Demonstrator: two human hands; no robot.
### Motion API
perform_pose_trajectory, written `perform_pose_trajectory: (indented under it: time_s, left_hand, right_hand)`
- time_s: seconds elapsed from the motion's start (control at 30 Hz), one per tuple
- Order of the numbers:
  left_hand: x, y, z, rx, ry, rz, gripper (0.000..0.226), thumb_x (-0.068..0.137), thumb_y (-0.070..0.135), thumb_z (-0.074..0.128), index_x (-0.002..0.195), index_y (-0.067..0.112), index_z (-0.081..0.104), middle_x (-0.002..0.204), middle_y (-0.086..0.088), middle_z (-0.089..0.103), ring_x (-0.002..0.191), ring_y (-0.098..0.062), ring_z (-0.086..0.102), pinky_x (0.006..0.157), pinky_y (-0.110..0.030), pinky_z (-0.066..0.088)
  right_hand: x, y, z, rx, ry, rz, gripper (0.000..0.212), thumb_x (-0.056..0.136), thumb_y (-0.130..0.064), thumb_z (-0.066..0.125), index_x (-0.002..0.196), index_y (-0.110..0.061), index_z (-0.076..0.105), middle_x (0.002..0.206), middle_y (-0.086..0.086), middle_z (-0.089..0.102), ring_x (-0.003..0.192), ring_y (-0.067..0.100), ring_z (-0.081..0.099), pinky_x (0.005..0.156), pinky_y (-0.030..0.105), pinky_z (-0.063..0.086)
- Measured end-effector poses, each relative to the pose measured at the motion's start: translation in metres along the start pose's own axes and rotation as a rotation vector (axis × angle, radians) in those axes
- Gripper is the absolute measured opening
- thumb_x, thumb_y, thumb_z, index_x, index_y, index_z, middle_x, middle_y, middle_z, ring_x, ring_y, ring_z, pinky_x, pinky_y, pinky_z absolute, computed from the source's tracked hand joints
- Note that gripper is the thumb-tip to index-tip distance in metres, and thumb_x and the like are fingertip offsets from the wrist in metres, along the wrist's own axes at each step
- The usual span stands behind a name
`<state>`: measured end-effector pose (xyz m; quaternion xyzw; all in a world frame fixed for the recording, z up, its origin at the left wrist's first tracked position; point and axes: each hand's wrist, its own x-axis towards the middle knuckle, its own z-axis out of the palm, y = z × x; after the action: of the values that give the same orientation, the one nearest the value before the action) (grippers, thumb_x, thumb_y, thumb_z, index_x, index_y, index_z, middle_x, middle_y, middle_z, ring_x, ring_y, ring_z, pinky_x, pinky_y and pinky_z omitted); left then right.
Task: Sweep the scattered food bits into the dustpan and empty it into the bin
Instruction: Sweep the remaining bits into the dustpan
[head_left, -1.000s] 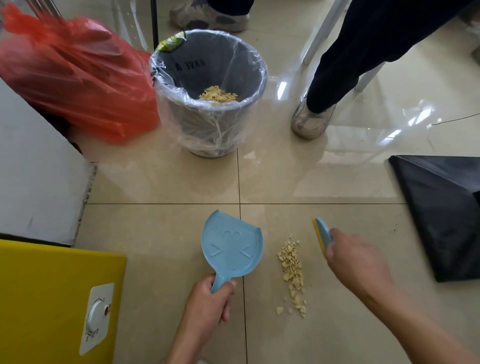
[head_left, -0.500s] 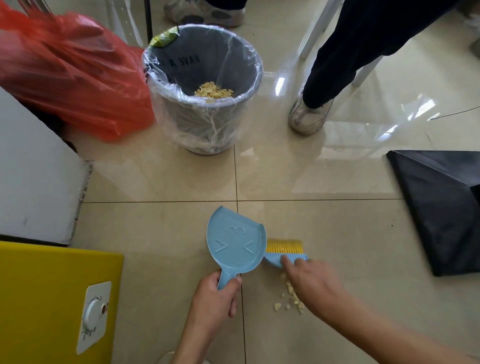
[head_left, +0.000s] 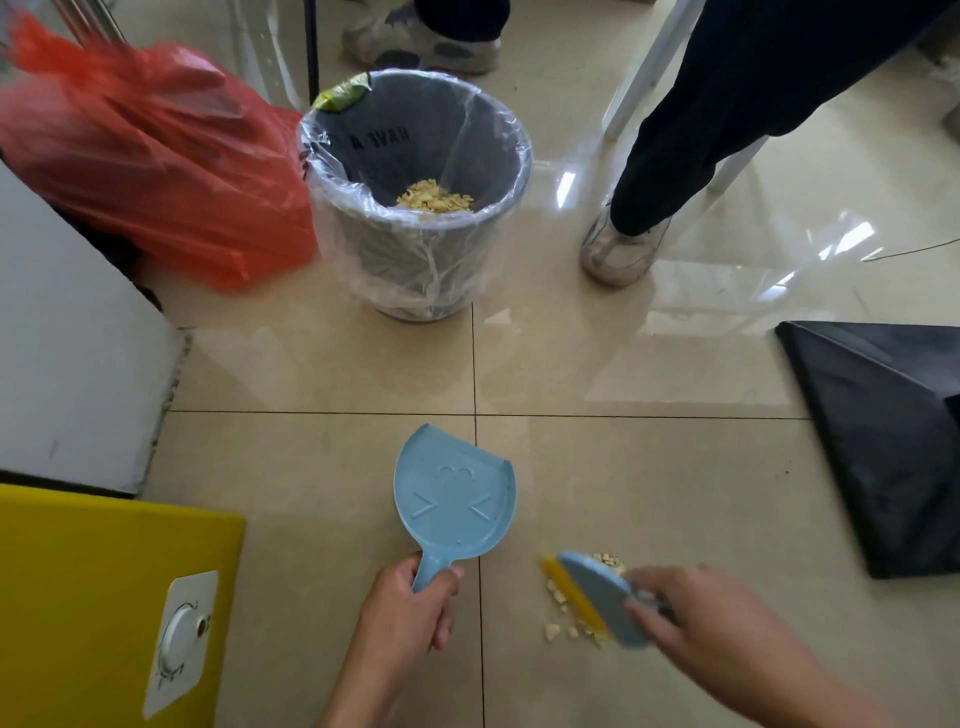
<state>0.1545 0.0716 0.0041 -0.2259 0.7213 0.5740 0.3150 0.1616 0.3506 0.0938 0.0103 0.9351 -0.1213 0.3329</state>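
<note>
Brush shift: half a second ago we saw the brush (head_left: 597, 597) against the dustpan's right edge. Now it is off to the right and nearer us, apart from the pan.
Right hand (head_left: 696, 618): the fingers curl round the brush's handle end. Motion blur hides the exact pinch from us.
Left hand (head_left: 410, 608): it still holds the dustpan (head_left: 454, 499) by its handle, with the fingers wrapped round and the thumb on top.
Dustpan: it keeps its place beside the tile joint. Its embossed face is toward us and its open side is turned right.
Food bits (head_left: 556, 597): we see a small pale cluster on the floor at the yellow bristles, some on either side of the brush and none touching the pan.
Bin (head_left: 395, 260): it is grey with a clear liner and stands beyond the pan. A heap of pale bits lies inside.
Floor (head_left: 311, 364): it is glossy beige tile, and dark grout lines cross just beyond the pan.
Room: a red plastic bag (head_left: 156, 171) lies against the bin's left side, and a white block (head_left: 67, 353) stands at the left. We see a yellow panel (head_left: 104, 571) with a white dial at lower left and a black sheet (head_left: 883, 441) at the right. Another person's dark trouser leg (head_left: 727, 119) and shoe (head_left: 618, 249) are right of the bin.
</note>
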Motion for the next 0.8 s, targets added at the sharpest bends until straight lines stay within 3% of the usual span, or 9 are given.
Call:
perform_pose_trajectory:
  time_s: [0.07,0.13,0.2,0.27,0.37,0.5,0.57,0.67,0.8]
  left_hand:
    - [0.0,0.0,0.001,0.001,-0.004,-0.003,0.024,0.095,0.027,0.063,0.076,0.013,0.058,0.044,-0.002,0.055,0.037,-0.011,0.042,0.045,-0.023,0.036]
    - [-0.001,0.001,0.003,0.0,-0.015,0.006,0.025,0.095,0.027,0.063,0.075,0.014,0.057,0.044,-0.002,0.055,0.037,-0.011,0.043,0.044,-0.021,0.036]
    - [-0.001,0.0,0.003,0.009,-0.024,0.02,0.026,0.095,0.028,0.064,0.075,0.013,0.057,0.044,-0.002,0.055,0.038,-0.011,0.043,0.043,-0.02,0.037]
    - [-0.001,-0.001,0.001,0.013,-0.024,0.028,0.025,0.095,0.028,0.064,0.076,0.013,0.058,0.044,-0.002,0.055,0.038,-0.012,0.043,0.043,-0.02,0.037]
    - [0.001,-0.003,-0.006,0.019,-0.018,0.037,0.026,0.095,0.028,0.064,0.076,0.012,0.058,0.044,-0.002,0.055,0.038,-0.012,0.042,0.044,-0.021,0.037]
    - [0.0,-0.001,-0.017,-0.026,-0.007,0.048,0.028,0.089,0.035,0.065,0.075,0.013,0.056,0.044,-0.003,0.053,0.039,-0.012,0.04,0.044,-0.024,0.035]
    - [-0.001,-0.001,-0.023,-0.072,0.001,0.049,0.03,0.08,0.04,0.064,0.073,0.012,0.054,0.044,-0.005,0.051,0.039,-0.013,0.038,0.042,-0.023,0.033]
    - [-0.002,-0.002,-0.029,-0.12,-0.036,0.041,0.03,0.076,0.039,0.065,0.072,0.012,0.053,0.045,-0.008,0.049,0.039,-0.016,0.037,0.04,-0.023,0.032]
    - [-0.006,-0.003,-0.03,-0.18,-0.088,0.06,0.03,0.074,0.042,0.07,0.066,0.016,0.057,0.045,-0.011,0.049,0.039,-0.016,0.037,0.039,-0.024,0.032]
  right_hand:
    - [0.0,-0.015,0.015,0.142,-0.194,-0.007,0.012,0.084,-0.05,0.056,0.076,-0.051,0.066,0.07,-0.019,0.068,0.074,-0.006,0.066,0.07,0.019,0.052]
    - [0.002,-0.02,0.037,0.144,-0.298,-0.005,0.018,0.081,-0.049,0.057,0.086,-0.044,0.074,0.083,-0.014,0.075,0.08,-0.005,0.068,0.075,0.019,0.054]
    - [0.01,-0.018,0.054,0.125,-0.271,0.025,0.026,0.082,-0.048,0.057,0.096,-0.035,0.074,0.09,-0.005,0.076,0.084,0.001,0.07,0.076,0.021,0.053]
    - [0.018,-0.013,0.06,0.131,-0.205,0.074,0.02,0.084,-0.047,0.057,0.08,-0.034,0.072,0.081,-0.004,0.072,0.08,0.002,0.067,0.071,0.023,0.05]
    - [0.028,0.0,0.054,0.144,-0.103,0.142,0.027,0.087,-0.044,0.058,0.061,-0.035,0.058,0.07,-0.008,0.064,0.069,0.004,0.062,0.062,0.025,0.047]
    - [0.039,0.021,0.04,0.153,-0.005,0.205,0.019,0.089,-0.038,0.061,0.077,-0.026,0.072,0.078,-0.003,0.073,0.074,0.009,0.068,0.072,0.034,0.055]
    - [0.043,0.027,0.031,0.211,-0.01,0.204,0.02,0.089,-0.036,0.062,0.079,-0.025,0.075,0.073,-0.004,0.073,0.071,0.009,0.069,0.072,0.035,0.056]
    - [0.044,0.012,0.023,0.367,-0.048,0.132,0.022,0.088,-0.034,0.065,0.072,-0.022,0.074,0.059,-0.011,0.058,0.058,0.002,0.057,0.061,0.027,0.048]
    - [0.04,-0.044,0.053,0.516,-0.204,-0.019,0.022,0.085,-0.04,0.064,0.074,-0.023,0.073,0.062,-0.013,0.057,0.059,-0.007,0.051,0.06,0.018,0.044]
